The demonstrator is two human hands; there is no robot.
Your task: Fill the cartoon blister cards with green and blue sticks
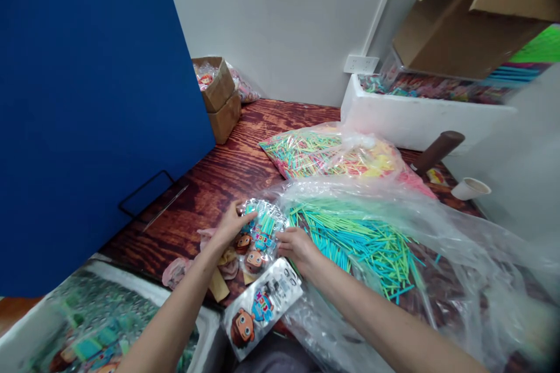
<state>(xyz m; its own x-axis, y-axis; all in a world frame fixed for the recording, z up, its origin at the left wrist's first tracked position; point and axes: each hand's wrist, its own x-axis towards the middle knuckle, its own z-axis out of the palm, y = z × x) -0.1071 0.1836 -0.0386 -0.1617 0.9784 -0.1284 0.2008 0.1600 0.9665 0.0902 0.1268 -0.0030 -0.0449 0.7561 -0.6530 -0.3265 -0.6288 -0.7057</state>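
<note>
My left hand (228,226) and right hand (296,246) both hold a shiny packet (261,232) with sticks inside, next to the big bag of sticks (363,239).

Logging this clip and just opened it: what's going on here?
A person holds a small printed packet with both hands, the left hand at its left edge and the right hand at its right. Blue-green sticks show inside it. Beside it lies an open clear bag of sticks; a second packet lies nearer the person.
</note>
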